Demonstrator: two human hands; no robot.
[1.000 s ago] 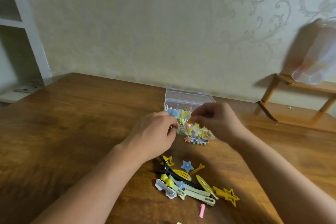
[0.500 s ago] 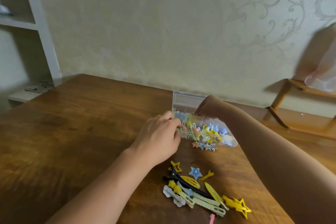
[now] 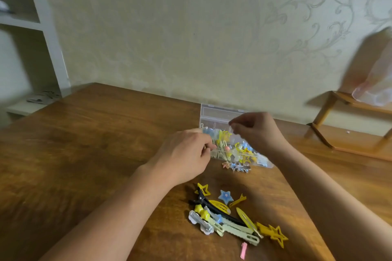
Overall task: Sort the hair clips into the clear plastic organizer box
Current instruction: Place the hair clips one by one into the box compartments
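The clear plastic organizer box (image 3: 263, 160) sits on the wooden bench (image 3: 84, 144) near the wall, its lid (image 3: 218, 113) raised upright at the far side. Its compartments hold blue, yellow and pale hair clips (image 3: 239, 150); which clip lies in which compartment cannot be told.

The left hand (image 3: 184, 154) is at the box's left edge with fingers curled, pinching something thin at the rim; the item itself is too small to identify. The right hand (image 3: 254, 131) hovers above the box's far half, thumb and fingertips pressed together in a pinch; whether they hold a clip cannot be told.

Just in front of the box, on the bench, lie a small pink clip (image 3: 226, 164) and a blue-and-silver star clip (image 3: 240, 168).

Nearer the person is a loose pile of unsorted clips: a black alligator clip (image 3: 216, 210), a blue star clip (image 3: 225, 196), a yellow open-star clip (image 3: 277, 236), pale green snap clips (image 3: 239, 231) and a white clip (image 3: 200, 223). A pink clip (image 3: 244, 250) lies apart, closest to the person.

A wooden rack (image 3: 347, 133) stands at the right, with a translucent bag (image 3: 377, 87) on it. White shelving (image 3: 42, 34) stands at the left.
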